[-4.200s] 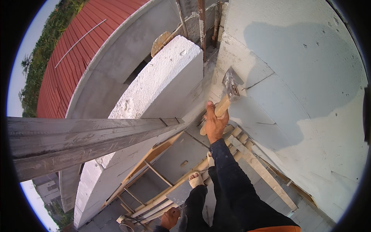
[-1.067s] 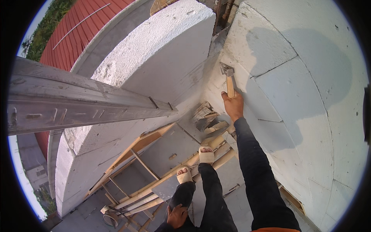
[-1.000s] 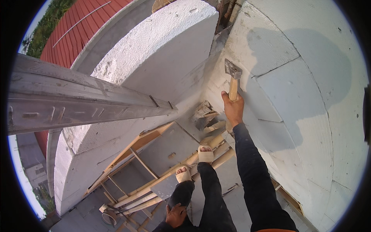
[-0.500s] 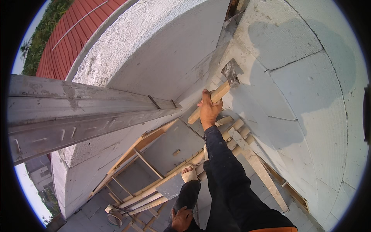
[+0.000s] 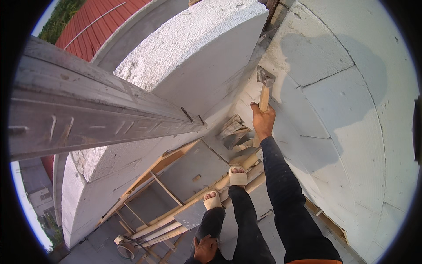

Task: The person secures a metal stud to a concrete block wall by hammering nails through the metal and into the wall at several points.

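My right hand (image 5: pixel 263 121) is closed round the wooden handle of a hammer (image 5: pixel 264 97). The dark, worn metal head is uppermost, close to the corner where the pale block wall (image 5: pixel 316 127) meets another wall section. Part of the handle is hidden by the hand; its lower end shows below the wrist. Low in the view, my left hand (image 5: pixel 205 249) rests on my left leg with its fingers laid out and nothing in them.
My sandalled feet stand on bamboo poles (image 5: pixel 193 199) high above a grey floor (image 5: pixel 180 154). A metal beam (image 5: pixel 101 116) juts in from the left against a thick white block wall (image 5: pixel 189 48). A wooden ladder-like frame (image 5: pixel 165 187) lies below. Rubble or scraps (image 5: pixel 235 130) sit beneath the hammer.
My right hand has moved right with the hammer, which now stands more upright. The view has shifted, bringing my right foot and the scraps below into sight. My left hand stays on the leg.
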Demonstrator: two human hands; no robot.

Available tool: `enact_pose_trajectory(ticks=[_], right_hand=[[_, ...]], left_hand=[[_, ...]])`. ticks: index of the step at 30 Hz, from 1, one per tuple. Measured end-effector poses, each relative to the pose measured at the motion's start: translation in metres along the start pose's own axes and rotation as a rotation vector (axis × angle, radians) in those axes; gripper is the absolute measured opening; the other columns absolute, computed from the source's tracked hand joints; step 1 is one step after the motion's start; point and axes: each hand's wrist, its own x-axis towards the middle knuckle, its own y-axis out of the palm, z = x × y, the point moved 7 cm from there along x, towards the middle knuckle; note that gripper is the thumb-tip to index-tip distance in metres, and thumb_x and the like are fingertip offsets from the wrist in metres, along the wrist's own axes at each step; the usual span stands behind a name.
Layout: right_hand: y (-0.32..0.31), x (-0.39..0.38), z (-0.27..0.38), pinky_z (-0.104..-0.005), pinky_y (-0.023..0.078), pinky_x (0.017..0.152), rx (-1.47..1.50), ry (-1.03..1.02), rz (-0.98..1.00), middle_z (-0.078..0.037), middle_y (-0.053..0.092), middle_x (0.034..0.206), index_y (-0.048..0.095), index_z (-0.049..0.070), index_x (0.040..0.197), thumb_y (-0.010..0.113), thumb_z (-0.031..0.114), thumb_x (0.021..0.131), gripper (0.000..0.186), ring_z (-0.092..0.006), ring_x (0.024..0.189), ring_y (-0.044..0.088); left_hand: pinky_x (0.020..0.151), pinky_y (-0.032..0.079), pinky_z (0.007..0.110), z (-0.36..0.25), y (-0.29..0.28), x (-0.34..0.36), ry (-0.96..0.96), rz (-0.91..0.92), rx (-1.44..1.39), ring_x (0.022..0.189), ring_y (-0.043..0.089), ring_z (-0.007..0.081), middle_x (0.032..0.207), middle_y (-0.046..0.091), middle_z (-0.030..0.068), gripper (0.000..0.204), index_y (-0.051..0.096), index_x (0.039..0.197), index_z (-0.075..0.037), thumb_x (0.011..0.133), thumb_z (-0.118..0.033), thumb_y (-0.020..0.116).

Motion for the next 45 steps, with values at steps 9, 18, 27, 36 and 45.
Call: enact_pose_trajectory(ticks=[9,18,27,36,45], right_hand=[[-0.062,-0.016,0.006,-0.0405,0.048,0.066,-0.148,0.286,0.166,-0.008,0.061,0.067,0.063,-0.003,0.081,0.076,0.023,0.091,0.031,-0.0184,0.063,0.055],[-0.179,-0.324,0.101,-0.0297,0.046,0.051,-0.366,0.767,0.822,-0.004,0.066,0.071,0.077,0.000,0.099,0.082,0.038,0.091,0.039,-0.0105,0.054,0.058],[-0.172,-0.422,0.253,-0.0255,0.044,0.047,0.077,0.717,0.837,-0.004,0.069,0.072,0.072,0.001,0.094,0.081,0.021,0.093,0.022,-0.0089,0.051,0.058],[-0.166,-0.424,0.349,-0.0252,0.046,0.047,0.377,0.630,0.655,-0.005,0.066,0.070,0.071,0.001,0.099,0.077,0.022,0.095,0.022,-0.0111,0.051,0.059],[-0.384,-0.400,0.264,-0.0334,0.049,0.050,0.690,0.667,-0.281,-0.003,0.060,0.072,0.063,0.006,0.105,0.075,0.031,0.099,0.028,-0.0137,0.055,0.056]], left_hand=[[0.120,0.018,0.076,-0.039,-0.033,0.003,-0.039,0.172,0.173,0.142,0.056,0.0292,0.132,0.073,0.0040,0.025,0.075,0.116,-0.016,0.101,-0.034,0.066],[0.089,0.056,0.044,-0.161,-0.113,-0.007,0.179,0.222,-0.153,0.099,0.075,0.0366,0.104,0.077,0.0159,0.024,0.071,0.116,-0.006,0.105,-0.026,0.063],[0.090,0.057,0.036,-0.244,-0.182,-0.073,0.401,0.262,-0.378,0.102,0.077,0.0275,0.110,0.079,0.0138,0.019,0.068,0.120,-0.001,0.106,-0.012,0.063],[0.103,0.058,0.039,-0.294,-0.235,-0.119,0.225,0.321,-1.204,0.111,0.074,0.0206,0.114,0.078,0.0112,0.013,0.071,0.116,-0.005,0.108,-0.014,0.066],[0.089,0.067,0.038,-0.304,-0.313,-0.093,0.339,0.031,-1.071,0.095,0.077,0.0184,0.109,0.075,0.0090,0.015,0.064,0.103,-0.011,0.108,-0.025,0.067]])
